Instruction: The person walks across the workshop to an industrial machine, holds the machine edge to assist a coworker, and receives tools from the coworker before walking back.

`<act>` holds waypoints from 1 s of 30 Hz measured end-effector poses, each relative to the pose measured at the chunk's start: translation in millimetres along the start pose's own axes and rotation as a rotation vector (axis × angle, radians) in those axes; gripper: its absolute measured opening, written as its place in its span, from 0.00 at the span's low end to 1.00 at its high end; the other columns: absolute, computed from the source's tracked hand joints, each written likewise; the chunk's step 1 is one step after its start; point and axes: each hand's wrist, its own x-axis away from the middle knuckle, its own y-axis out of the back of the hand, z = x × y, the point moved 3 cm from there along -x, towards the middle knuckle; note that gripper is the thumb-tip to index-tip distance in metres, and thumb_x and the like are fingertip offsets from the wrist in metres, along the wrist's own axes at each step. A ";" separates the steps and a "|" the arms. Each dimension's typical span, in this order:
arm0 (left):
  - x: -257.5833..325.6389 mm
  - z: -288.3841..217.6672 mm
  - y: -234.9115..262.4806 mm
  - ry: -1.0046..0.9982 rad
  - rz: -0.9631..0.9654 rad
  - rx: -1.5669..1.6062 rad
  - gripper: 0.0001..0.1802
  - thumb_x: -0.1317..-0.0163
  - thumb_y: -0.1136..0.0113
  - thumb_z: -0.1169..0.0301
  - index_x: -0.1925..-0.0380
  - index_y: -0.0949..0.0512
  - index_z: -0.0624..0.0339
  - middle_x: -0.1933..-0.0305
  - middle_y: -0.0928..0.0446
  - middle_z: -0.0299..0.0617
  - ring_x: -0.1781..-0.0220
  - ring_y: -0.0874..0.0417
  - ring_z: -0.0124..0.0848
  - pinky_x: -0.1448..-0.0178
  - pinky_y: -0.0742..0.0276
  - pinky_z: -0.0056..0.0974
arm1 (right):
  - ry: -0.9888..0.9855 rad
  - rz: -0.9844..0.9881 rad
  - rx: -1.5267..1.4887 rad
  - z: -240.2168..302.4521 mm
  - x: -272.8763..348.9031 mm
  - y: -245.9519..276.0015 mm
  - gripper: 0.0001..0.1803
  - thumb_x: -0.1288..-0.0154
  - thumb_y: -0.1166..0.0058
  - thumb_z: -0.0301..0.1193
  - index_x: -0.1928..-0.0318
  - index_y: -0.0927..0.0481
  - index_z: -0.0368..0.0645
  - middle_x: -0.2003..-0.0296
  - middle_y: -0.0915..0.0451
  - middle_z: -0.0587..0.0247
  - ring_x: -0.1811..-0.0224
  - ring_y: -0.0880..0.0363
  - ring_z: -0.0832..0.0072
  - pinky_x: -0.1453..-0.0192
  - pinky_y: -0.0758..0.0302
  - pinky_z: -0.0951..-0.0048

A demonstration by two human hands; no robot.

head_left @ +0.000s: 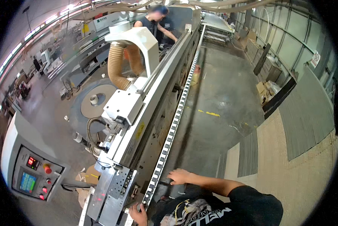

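Indoors, stands beside a long machine [129, 147], with left hand [139, 216] parted-fingered at the near end of its black-and-white track [172, 130]. Extends right hand [179, 176], loosely curled, just right of that track; cannot tell of any grip.

A grey floor [233, 86] with worn yellow markings [213, 114] runs beside a pale, metal-ribbed wall [285, 31]; cardboard boxes [262, 89] sit near it. Strip lights [16, 48] glow upper left.
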 end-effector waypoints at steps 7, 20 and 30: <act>-121.1 -237.0 -18.0 -0.504 0.382 0.256 0.17 0.35 0.35 0.58 0.57 0.16 0.60 0.54 0.18 0.54 0.49 0.20 0.53 0.43 0.26 0.51 | 0.042 0.216 0.146 -7.8 -17.5 28.2 0.20 0.39 0.38 0.39 0.48 0.18 0.47 0.49 0.17 0.59 0.42 0.22 0.58 0.37 0.29 0.51; -152.8 -454.9 -132.1 -0.736 0.687 0.066 0.28 0.29 0.46 0.47 0.54 0.21 0.64 0.54 0.23 0.56 0.49 0.24 0.55 0.41 0.30 0.52 | 0.141 -0.466 -0.543 -220.4 -13.1 -30.5 0.17 0.32 0.48 0.40 0.45 0.23 0.53 0.45 0.23 0.64 0.42 0.26 0.63 0.38 0.29 0.59; -181.6 -523.2 -208.6 -0.674 0.733 0.229 0.32 0.30 0.49 0.43 0.59 0.21 0.68 0.56 0.23 0.58 0.50 0.24 0.55 0.44 0.30 0.53 | -0.006 -0.410 -0.449 -303.1 14.1 54.9 0.18 0.32 0.46 0.38 0.44 0.24 0.49 0.45 0.23 0.60 0.41 0.27 0.61 0.36 0.29 0.57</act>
